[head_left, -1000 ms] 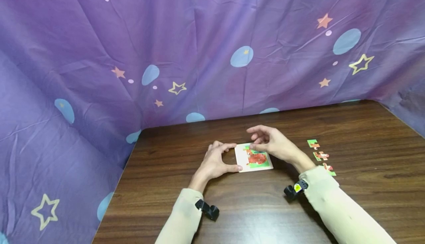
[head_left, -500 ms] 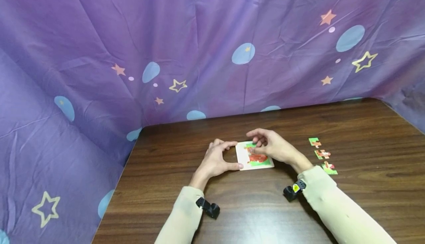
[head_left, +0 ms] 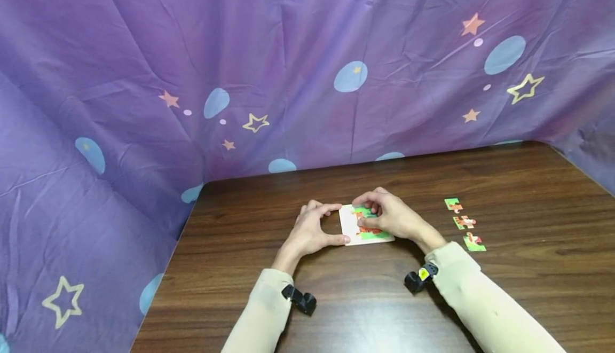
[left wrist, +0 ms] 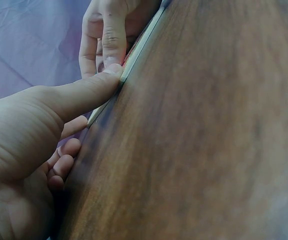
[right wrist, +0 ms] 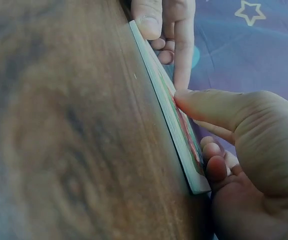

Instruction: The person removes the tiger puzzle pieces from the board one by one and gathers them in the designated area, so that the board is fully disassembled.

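Observation:
A square white puzzle board (head_left: 349,233) lies flat on the table, holding an orange and green animal picture (head_left: 379,234) with a bare white strip along its left side. My left hand (head_left: 307,233) grips the board's left side, index finger at the far corner and thumb at the near corner. Over the picture arches my right hand (head_left: 396,215), its thumb touching the picture and its index fingertip at the board's far edge. In the right wrist view, the right thumb (right wrist: 209,106) rests on the picture's surface. The right hand hides the picture's upper right part.
Three loose jigsaw pieces lie in a column to the right: a top piece (head_left: 453,205), a middle piece (head_left: 464,222) and a near piece (head_left: 473,242). A purple patterned curtain (head_left: 307,75) hangs behind the brown wooden table (head_left: 365,294).
My right hand's index finger has come down and in toward the board's far edge, and the thumb has shifted slightly left and nearer me. The left hand keeps its hold on the board.

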A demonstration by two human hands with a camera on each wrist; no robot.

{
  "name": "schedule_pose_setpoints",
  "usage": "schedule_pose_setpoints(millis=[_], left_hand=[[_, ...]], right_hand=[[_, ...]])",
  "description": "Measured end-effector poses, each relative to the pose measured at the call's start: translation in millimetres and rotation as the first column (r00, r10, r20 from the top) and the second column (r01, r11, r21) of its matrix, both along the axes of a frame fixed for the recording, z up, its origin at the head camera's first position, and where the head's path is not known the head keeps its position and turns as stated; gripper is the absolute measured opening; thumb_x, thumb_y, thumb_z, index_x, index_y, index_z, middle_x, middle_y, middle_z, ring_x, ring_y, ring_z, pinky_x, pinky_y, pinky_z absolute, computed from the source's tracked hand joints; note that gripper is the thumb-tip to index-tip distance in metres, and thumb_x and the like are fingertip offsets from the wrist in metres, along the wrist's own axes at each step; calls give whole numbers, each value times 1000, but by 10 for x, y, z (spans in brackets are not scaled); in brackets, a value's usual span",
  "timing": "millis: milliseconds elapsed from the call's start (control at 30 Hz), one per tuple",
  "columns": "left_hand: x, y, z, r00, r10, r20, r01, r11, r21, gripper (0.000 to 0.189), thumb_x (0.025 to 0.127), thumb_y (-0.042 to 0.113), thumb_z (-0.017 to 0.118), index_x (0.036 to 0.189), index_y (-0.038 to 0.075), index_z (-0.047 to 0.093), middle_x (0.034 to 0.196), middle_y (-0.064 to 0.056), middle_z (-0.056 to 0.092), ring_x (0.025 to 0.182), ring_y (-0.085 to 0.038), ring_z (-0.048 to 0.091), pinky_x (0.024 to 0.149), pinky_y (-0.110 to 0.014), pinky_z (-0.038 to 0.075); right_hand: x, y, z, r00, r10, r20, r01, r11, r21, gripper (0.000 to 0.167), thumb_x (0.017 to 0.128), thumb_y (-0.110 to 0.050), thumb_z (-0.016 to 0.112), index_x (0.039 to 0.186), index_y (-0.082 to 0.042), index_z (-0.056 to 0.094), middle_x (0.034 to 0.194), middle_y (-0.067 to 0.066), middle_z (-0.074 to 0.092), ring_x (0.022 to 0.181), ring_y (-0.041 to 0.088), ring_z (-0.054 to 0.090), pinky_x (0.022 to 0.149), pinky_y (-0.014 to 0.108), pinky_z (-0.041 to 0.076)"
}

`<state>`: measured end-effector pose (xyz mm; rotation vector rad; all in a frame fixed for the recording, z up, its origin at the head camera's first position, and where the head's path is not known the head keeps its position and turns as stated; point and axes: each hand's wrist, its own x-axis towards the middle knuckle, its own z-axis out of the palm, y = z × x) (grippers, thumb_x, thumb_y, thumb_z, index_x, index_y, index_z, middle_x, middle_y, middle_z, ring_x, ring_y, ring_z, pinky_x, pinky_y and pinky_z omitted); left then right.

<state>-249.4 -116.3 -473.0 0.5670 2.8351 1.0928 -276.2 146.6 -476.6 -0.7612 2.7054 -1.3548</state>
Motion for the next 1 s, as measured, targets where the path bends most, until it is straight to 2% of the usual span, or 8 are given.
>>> schedule_pose_setpoints(millis=[367,467,700,933,1000], left_hand=[[4,2,-5,1000,-4,-5,4,1000,-2,83,81,40,102,155,21,67,125,-3,59,118,-21,51,105,-45,45],[5,1,4,1000,0,4,0,1000,1,83,81,40,102,154,22,68,126,-3,59,118,-22,51,106,-46,45],[8,0,14,1000,9,25,-9,1000,0,85,80,40,103,156,24,67,127,-4,59,121,-23,51,108,-47,44],[10,0,21,1000,6,23,-6,1000,2,85,80,41,103,156,25,67,127,-4,59,120,-22,51,107,-46,45],[11,1,23,1000,6,22,-6,1000,1,85,80,41,103,155,25,67,127,-4,59,120,-22,51,107,-46,45]], right_hand=[[12,-13,12,999,45,13,-45,997,55,40,93,-17,92,132,-15,80,109,12,55,99,23,53,87,37,46],[7,-18,-4,998,54,-12,-54,997,52,39,93,-16,91,130,-15,81,110,12,53,100,23,52,88,37,45],[25,-61,40,998,69,-1,-69,997,46,35,93,-11,88,127,-12,79,111,16,52,102,27,49,89,40,43],[-140,-6,-244,996,52,-74,-49,998,47,34,91,-18,90,123,-23,78,109,6,50,99,20,46,86,35,42],[-130,-9,-217,995,65,-69,-63,997,35,34,91,-18,90,123,-21,77,110,9,50,100,23,46,86,37,42]])
